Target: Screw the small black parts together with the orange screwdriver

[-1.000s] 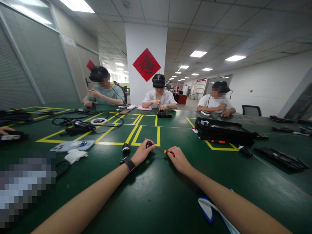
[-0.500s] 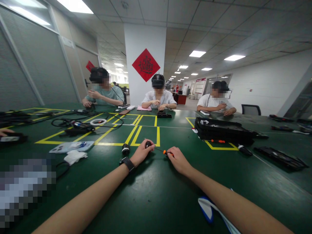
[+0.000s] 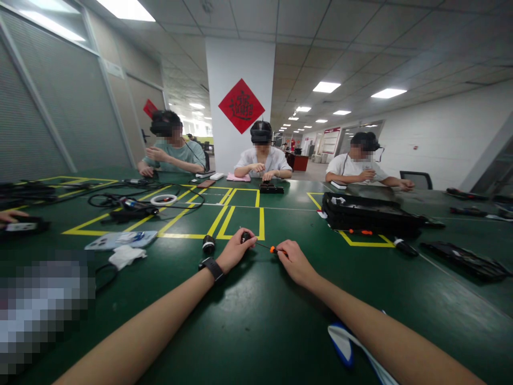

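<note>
My left hand [image 3: 237,249] is closed round a small black part [image 3: 245,236], which shows between the fingers. My right hand [image 3: 294,261] grips a screwdriver with an orange and black handle [image 3: 273,249]. Its thin shaft points left and reaches the black part at my left fingertips; the exact contact is too small to make out. Just left of my left hand, a black cylinder with a white ring [image 3: 208,244] stands on the green table [image 3: 248,342]. Another dark item sits partly hidden behind my left wrist.
An open black case [image 3: 368,214] and a dark panel [image 3: 465,260] lie to the right. Black cables, a light blue phone [image 3: 100,241] and a crumpled tissue [image 3: 127,257] are on the left. Blue-white pliers-like handles [image 3: 342,345] lie under my right forearm. Three people sit opposite.
The view has shifted slightly, moving everything a little to the right. My hands keep their hold and position relative to each other. The person at the right has stretched a hand farther out.
</note>
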Motion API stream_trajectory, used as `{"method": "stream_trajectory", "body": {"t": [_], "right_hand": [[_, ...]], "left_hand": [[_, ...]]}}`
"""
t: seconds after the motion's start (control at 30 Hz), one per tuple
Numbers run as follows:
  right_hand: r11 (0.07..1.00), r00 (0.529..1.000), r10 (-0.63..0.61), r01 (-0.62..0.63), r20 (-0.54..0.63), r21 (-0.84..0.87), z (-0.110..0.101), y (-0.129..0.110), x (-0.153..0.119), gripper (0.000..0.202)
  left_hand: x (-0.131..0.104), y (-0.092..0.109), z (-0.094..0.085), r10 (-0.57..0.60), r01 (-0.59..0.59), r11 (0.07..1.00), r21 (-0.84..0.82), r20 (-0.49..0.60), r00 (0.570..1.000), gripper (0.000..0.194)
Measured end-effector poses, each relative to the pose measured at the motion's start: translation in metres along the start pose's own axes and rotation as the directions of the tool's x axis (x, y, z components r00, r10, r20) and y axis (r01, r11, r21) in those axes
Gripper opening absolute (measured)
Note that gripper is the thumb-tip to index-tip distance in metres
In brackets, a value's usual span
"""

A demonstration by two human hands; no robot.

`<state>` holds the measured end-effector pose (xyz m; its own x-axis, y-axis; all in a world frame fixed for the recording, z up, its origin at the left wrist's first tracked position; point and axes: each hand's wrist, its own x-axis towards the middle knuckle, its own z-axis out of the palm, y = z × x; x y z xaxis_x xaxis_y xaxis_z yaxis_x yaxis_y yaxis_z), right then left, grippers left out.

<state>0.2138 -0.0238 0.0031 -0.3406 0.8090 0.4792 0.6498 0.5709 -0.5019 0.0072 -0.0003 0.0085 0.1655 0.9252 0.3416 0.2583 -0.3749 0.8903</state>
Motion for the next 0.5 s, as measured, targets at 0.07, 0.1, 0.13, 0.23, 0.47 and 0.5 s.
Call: {"method": "stream_trajectory", "body": {"t": [0.07, 0.1, 0.13, 0.23, 0.47, 0.5], "right_hand": [[1.000, 1.000, -0.001, 0.001, -0.005, 0.024, -0.0015, -0.0009, -0.0011, 0.014], [0.999, 1.000, 0.000, 0.000, -0.002, 0.044, -0.0023, -0.0014, -0.0018, 0.014], [0.998, 1.000, 0.003, -0.003, 0.003, 0.064, -0.0028, -0.0020, -0.0023, 0.015], [0.996, 0.999, 0.030, -0.031, 0.013, 0.085, -0.0031, -0.0034, -0.0026, 0.018], [0.995, 0.998, 0.023, -0.028, 0.053, 0.091, -0.0062, -0.0073, -0.0008, 0.018], [0.993, 0.999, 0.011, -0.017, 0.052, 0.114, -0.0075, -0.0085, -0.0014, 0.018]], "left_hand": [[-0.0001, 0.0000, -0.0003, -0.001, 0.001, 1.000, -0.010, 0.008, 1.000, 0.027], [-0.0003, 0.0002, -0.0003, 0.000, 0.000, 1.000, -0.014, 0.010, 1.000, 0.027], [-0.0004, 0.0005, -0.0003, 0.002, -0.002, 1.000, -0.016, 0.011, 1.000, 0.028], [-0.0011, 0.0025, 0.0001, -0.005, 0.005, 1.000, -0.018, -0.004, 1.000, 0.028], [-0.0047, 0.0085, -0.0018, 0.010, -0.008, 0.995, -0.097, 0.015, 1.000, 0.029], [-0.0050, 0.0088, -0.0026, 0.021, -0.019, 0.995, -0.094, 0.014, 1.000, 0.029]]}}
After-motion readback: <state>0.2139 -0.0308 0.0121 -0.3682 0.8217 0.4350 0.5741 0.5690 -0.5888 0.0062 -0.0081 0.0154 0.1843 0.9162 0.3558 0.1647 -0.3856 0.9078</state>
